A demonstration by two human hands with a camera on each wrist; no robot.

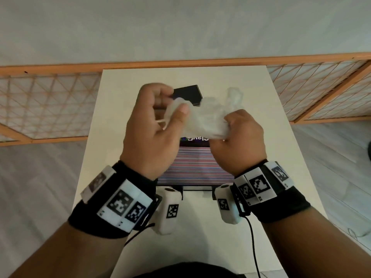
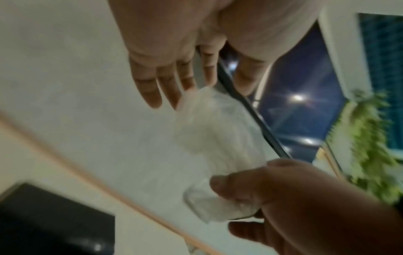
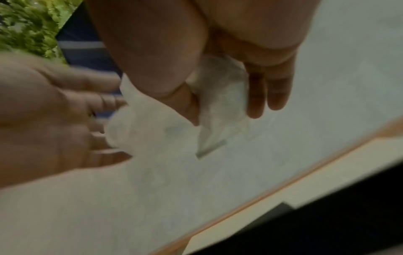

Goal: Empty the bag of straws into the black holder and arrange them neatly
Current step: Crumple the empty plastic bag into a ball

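My left hand (image 1: 158, 125) pinching one end of the crumpled clear bag (image 1: 202, 119), my right hand (image 1: 239, 137) gripping the other, bag held above the counter (image 1: 261, 109), black holder (image 1: 187, 95) just behind

We see a clear, whitish bag (image 1: 202, 119), crumpled, and a plain black holder (image 1: 187, 95). The surface (image 1: 251, 93) is off-white. A box (image 1: 195, 167) shows thin red, blue and white stripes; the wristbands (image 1: 281, 203) are black with white, black-patterned marker tags.
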